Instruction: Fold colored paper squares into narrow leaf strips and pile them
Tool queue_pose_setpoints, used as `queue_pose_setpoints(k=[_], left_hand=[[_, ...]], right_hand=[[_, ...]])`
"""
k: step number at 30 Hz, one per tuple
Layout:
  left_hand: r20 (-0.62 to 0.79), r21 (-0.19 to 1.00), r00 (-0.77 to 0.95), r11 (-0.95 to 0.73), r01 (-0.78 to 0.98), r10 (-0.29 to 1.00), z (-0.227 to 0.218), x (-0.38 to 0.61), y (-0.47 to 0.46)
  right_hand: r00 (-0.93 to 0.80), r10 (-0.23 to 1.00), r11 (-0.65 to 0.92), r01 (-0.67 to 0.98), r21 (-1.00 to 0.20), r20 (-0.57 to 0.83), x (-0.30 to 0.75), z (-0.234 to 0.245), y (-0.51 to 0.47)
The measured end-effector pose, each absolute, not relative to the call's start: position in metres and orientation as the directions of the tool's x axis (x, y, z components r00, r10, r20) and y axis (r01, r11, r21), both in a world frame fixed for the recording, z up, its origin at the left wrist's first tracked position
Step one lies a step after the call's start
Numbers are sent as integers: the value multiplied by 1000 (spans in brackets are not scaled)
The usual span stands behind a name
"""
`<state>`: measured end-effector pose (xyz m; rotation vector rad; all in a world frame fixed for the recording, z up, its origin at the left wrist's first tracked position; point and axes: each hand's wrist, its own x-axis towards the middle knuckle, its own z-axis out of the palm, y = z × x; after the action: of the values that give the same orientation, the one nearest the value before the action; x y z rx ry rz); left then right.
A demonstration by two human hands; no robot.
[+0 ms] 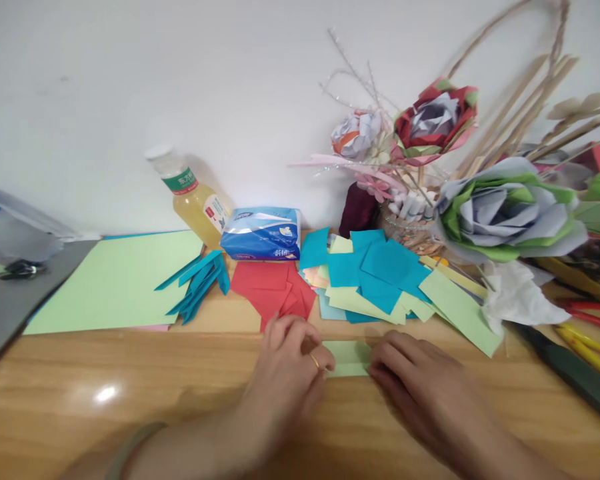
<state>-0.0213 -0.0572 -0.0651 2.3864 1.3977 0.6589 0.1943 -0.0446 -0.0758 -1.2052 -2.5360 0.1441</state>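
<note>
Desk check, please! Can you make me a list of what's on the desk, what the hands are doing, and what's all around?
Surface: wooden desk, shiny, mostly bare at the front.
Job's things: small green paper, lying flat between the hands.
Clutter: blue paper squares, red paper, large green sheet, tissue pack, bottle, paper flowers.
Hands: left hand and right hand each touch one end of the small green paper.
Cables: nothing seen.
Surroundings: white wall behind.
</note>
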Motion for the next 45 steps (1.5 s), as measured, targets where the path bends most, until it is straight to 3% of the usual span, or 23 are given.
queue_pose_setpoints(k=[6, 11, 14, 18, 27, 34, 40, 42, 45], left_hand=[[439, 164, 510, -624, 764, 740, -81, -23, -60], [429, -87, 626, -660, 746, 651, -82, -27, -73], [384, -166, 725, -729, 664, 573, -78, -30, -79], [416, -169, 731, -743, 647, 542, -75, -31, -81], [358, -178, 744, -741, 647, 564, -76, -36, -82], [322, -209, 770, -752, 625, 551, -73, -36, -81], [326, -148, 714, -713, 686, 619, -71, -41, -71], [320, -105, 680, -689, 717, 659, -69, -41, -67], [256, 67, 613, -646, 760, 748, -64, -35, -62]], right_hand=[[-790, 504, 861, 489, -136, 349, 198, -63, -44], [-807, 509, 860, 485, -156, 299, 206, -62, -42], [-820, 512, 858, 475, -198, 254, 213, -65, -39], [-841, 504, 857, 457, -239, 199, 219, -63, -33], [-815, 533, 832, 457, -315, 227, 221, -54, -30], [-833, 484, 870, 426, -249, 267, 221, -55, -30], [-899, 298, 955, 285, -87, 323, 214, -48, -43], [-926, 261, 964, 237, -117, 274, 203, -42, -54], [-944, 248, 952, 196, -236, 217, 185, -36, -67]])
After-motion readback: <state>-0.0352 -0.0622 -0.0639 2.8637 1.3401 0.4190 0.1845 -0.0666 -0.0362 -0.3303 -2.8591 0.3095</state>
